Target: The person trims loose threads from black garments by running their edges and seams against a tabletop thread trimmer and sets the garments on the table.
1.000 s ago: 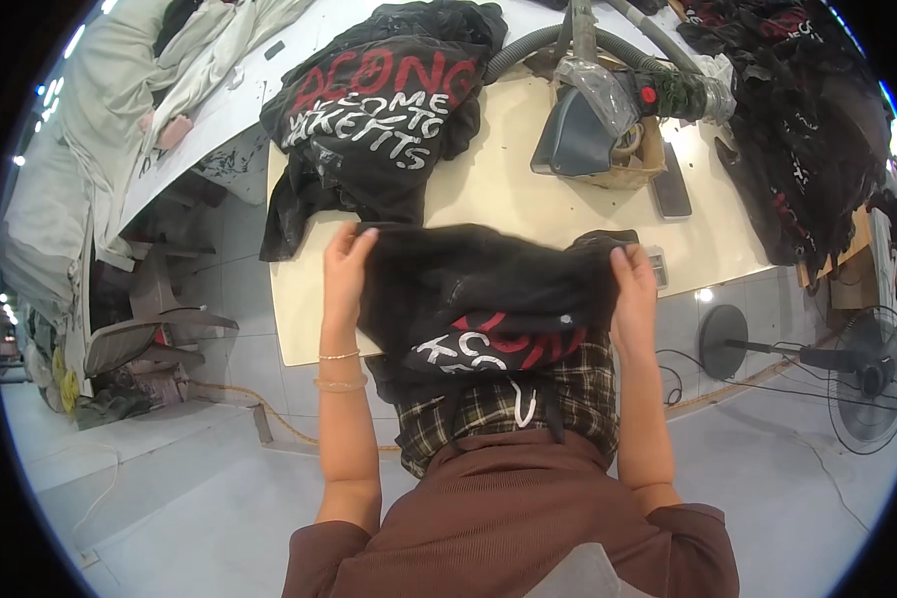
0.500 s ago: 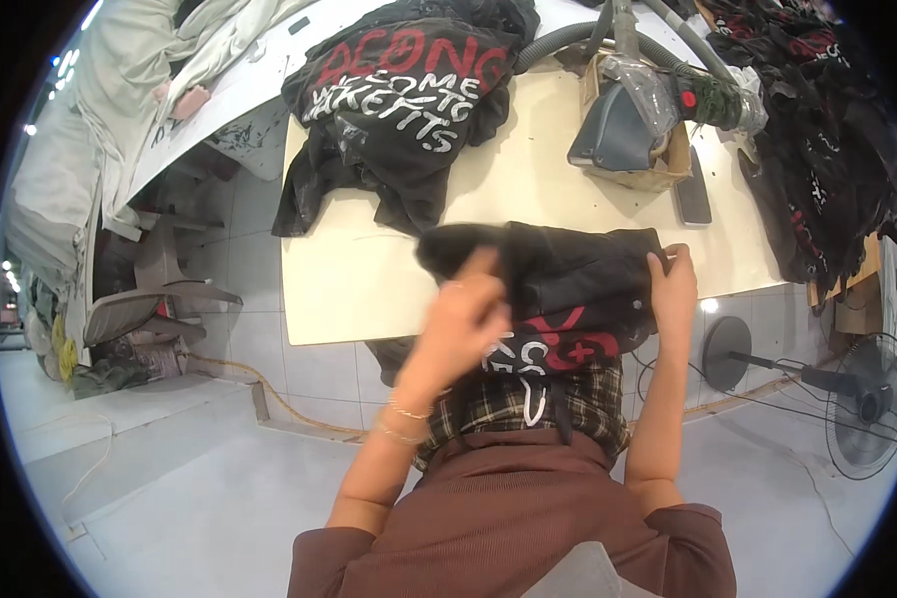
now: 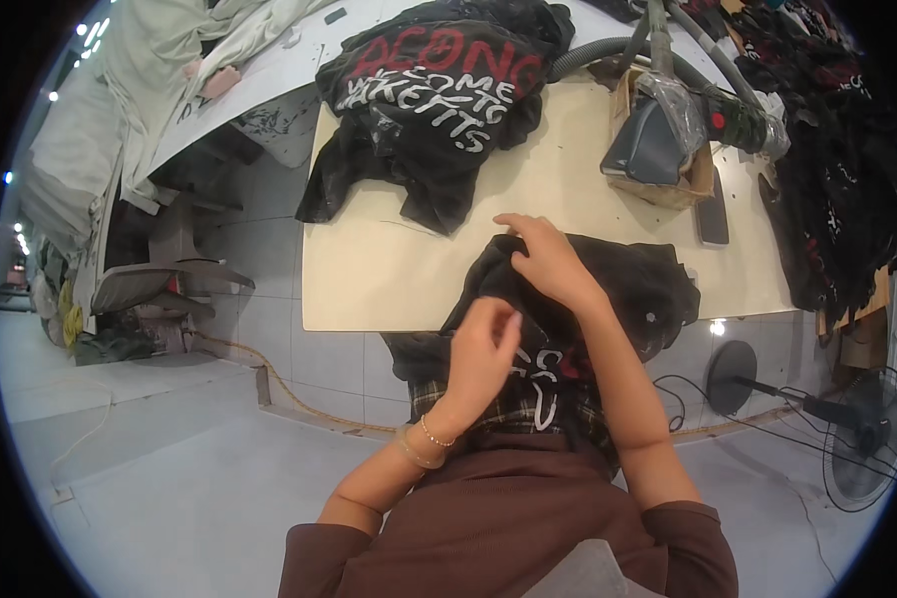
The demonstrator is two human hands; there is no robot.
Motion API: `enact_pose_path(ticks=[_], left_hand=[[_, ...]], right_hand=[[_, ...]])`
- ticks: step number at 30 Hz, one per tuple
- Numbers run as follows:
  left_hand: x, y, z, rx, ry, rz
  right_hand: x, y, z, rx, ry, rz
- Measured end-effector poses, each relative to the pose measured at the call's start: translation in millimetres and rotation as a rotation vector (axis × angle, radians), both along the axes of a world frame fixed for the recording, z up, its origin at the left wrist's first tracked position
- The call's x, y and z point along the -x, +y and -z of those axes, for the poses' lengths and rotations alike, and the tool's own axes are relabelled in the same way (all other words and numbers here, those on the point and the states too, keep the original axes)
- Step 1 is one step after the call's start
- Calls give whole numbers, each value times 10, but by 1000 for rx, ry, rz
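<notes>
A black garment (image 3: 633, 284) with red and white lettering lies bunched at the near edge of the table and hangs over it toward my lap. My left hand (image 3: 483, 349) is closed on its cloth near the table edge, fingers curled. Farther in, my right hand (image 3: 548, 261) reaches across the garment's far left part, its fingers stretched out and apart. Whether its fingertips touch the cloth is hard to see. Beyond my hands a pile of black garments (image 3: 424, 184) with the same kind of print rests on the cream table (image 3: 379, 289).
A cardboard box (image 3: 668, 189) holds a dark grey tool with a hose. Beside it lies a dark phone (image 3: 713, 214). More black garments (image 3: 832, 189) hang at the right. A fan (image 3: 867, 439) stands right, a grey chair (image 3: 159, 284) left, white cloth (image 3: 159, 60) far left.
My right hand has left the garment's right side and moved left across it. My left hand has come nearer and lower. The folded cloth at the left has shifted. The whole view has moved slightly.
</notes>
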State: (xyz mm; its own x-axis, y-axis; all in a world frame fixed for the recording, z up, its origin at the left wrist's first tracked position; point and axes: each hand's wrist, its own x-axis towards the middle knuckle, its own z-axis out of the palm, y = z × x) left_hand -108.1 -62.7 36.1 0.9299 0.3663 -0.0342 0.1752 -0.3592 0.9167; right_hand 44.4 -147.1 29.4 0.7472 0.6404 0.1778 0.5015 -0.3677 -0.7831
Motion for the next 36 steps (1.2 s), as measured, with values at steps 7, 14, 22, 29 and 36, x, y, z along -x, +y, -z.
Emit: enact_pose_path(ticks=[7, 14, 22, 29, 36], left_hand=[[-268, 153, 53, 450, -111, -233], [-348, 318, -557, 945, -18, -14], [-668, 290, -916, 967, 14, 257], [-1041, 342, -714, 831, -36, 237], [-1144, 370, -756, 411, -67, 459]], right_hand=[[138, 11, -166, -161, 502, -47], [197, -684, -573, -302, 611, 93], [281, -961, -1054, -573, 529, 220], [99, -1008, -883, -421, 177, 133], [-31, -906, -759, -181, -84, 332]])
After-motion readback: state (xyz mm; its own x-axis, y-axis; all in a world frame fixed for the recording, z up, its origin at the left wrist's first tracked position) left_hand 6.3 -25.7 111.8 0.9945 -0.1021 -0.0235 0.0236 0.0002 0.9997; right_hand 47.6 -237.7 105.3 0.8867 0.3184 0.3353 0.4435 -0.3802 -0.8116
